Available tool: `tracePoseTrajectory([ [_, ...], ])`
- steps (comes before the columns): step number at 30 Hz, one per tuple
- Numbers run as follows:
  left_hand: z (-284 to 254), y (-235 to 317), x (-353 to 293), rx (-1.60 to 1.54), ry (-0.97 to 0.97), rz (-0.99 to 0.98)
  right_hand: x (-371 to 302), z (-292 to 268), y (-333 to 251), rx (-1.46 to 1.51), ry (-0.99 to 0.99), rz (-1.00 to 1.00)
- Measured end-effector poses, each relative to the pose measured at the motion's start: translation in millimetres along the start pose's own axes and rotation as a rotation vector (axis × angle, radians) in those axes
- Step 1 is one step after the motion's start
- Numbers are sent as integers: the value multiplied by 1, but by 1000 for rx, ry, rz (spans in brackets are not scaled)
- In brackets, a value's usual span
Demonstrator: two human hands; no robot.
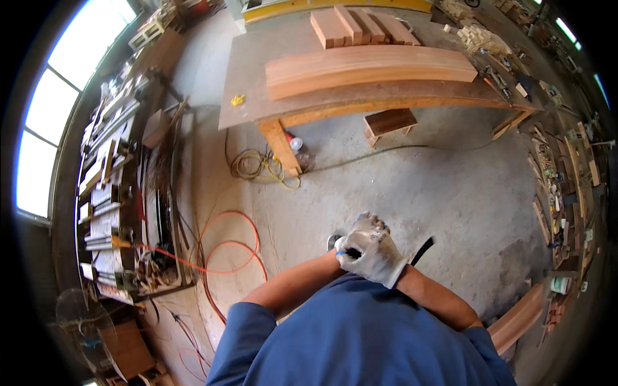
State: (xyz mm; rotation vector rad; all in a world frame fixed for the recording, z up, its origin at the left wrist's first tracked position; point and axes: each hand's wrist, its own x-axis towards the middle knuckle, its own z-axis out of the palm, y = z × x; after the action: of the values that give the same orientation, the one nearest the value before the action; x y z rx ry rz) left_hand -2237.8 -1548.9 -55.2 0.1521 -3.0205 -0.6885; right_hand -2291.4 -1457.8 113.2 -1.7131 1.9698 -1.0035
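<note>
A workshop with a concrete floor (444, 193) spreads out before us in the head view, a bright window (46, 154) at the far left. Across the far side stands our desk (251, 71); a long plank (370, 69) lies along its near part, and a row of boards (360, 27) sits behind it. A yellow scrap (237, 100) rests at the desk's left end, with tools (499, 78) at its right. Below the desk we see a stool (390, 121) and, by the left leg, a coiled cord (235, 166). An orange hose (239, 213) loops over the floor to our left, near a crowded rack (106, 212).

In the near middle, our right hand (376, 252) and left hand (351, 243) meet in front of our blue shirt (367, 334). The pale glove (386, 267) is on the right hand, its cuff at the wrist. The left hand is largely hidden by the right; we cannot tell how far either is closed, or on what. A black strip (421, 251) shows just beside the right wrist.
</note>
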Motion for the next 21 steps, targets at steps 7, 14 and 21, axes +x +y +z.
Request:
tracePoseTrajectory([
  [7,-114,-24,72,-441,-84,-362,62,-29,46,-8,-247,379],
  [14,-89,-75,155,-845,219,-736,138,-80,107,-115,-467,275],
  [21,-72,-88,256,-1377,349,-972,187,-137,195,-229,-676,157],
])
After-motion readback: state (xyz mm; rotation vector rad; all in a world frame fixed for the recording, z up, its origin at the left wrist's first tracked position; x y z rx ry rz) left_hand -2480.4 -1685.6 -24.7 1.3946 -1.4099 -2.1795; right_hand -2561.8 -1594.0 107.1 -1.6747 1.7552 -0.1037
